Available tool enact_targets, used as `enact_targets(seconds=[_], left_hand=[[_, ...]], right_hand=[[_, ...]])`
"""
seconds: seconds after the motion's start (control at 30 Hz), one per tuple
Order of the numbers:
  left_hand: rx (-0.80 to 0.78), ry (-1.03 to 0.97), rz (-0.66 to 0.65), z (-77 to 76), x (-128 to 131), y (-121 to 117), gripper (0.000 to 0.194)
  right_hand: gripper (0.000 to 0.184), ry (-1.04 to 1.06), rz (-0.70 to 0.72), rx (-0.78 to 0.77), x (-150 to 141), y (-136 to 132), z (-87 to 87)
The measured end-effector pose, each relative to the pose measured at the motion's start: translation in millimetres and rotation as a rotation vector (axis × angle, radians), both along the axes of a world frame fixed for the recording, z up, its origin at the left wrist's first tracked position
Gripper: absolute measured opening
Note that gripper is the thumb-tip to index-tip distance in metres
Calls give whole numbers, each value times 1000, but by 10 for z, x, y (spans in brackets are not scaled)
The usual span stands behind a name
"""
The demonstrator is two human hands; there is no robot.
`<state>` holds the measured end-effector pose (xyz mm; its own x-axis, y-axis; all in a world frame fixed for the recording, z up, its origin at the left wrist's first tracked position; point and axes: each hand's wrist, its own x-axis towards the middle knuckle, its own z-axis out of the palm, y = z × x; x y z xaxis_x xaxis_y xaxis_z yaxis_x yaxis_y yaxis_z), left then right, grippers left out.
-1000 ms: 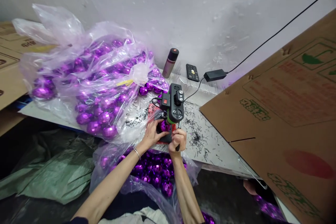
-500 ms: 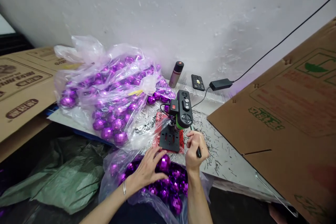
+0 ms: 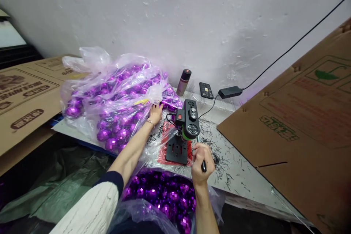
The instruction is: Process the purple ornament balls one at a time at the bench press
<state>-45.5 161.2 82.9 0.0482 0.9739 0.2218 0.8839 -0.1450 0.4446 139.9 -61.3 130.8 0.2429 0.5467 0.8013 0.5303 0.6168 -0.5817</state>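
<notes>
My left hand (image 3: 156, 114) reaches to the back of the table, beside a tied clear bag (image 3: 155, 94) of shiny purple faceted balls (image 3: 120, 133). Its fingers point away, somewhat apart, near loose purple balls; the fingertips are partly hidden, and I see nothing held. My right hand (image 3: 203, 162) is closed around the black-tipped lever handle (image 3: 203, 167) of a small bench press (image 3: 191, 119). The press has a black top housing, a green body and a slotted black base plate (image 3: 177, 150). No ball shows on that plate.
In front of me an open plastic bag (image 3: 148, 208) holds many purple balls. Thin black bits (image 3: 229, 168) litter the table. Behind stand a spray can (image 3: 183, 82), a phone (image 3: 206, 90) and a power adapter (image 3: 230, 91). Cardboard boxes (image 3: 287, 124) flank both sides.
My left hand has moved from a purple ball at the front of the press to the back left, by the tied bag. That ball has gone from there. My right hand stays on the lever.
</notes>
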Motion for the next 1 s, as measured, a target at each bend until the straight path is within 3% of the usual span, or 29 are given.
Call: enact_targets(seconds=[0.13,0.2,0.3,0.4,0.53,0.63,0.8,1.0], left_hand=[[-32,3,-34,40,-72,-101,58],[-40,-113,-40,80,-168,-212,61],[-119,-608,-4,147,-377,-515,71],[-270,-1144,-8,195,-547,-987,67],[-450,-1408,-80,128,-469,-1572,54],[-465,-1398,-96,-79,-208,-1755,58],[-349,-1102,-181,-469,206,-1708,66],[-89,-626,-322,-630,344,-1676,61]], right_hand=[[34,11,4,9,-2,-3,-33],[34,23,5,-2,-7,-5,-29],[35,50,9,-40,-17,-7,29],[37,84,-1,-84,-31,2,142],[39,127,-15,-131,-43,28,300],[40,112,-26,-141,-39,42,374],[41,64,-9,-130,-27,36,398],[38,51,-23,-113,-28,25,322]])
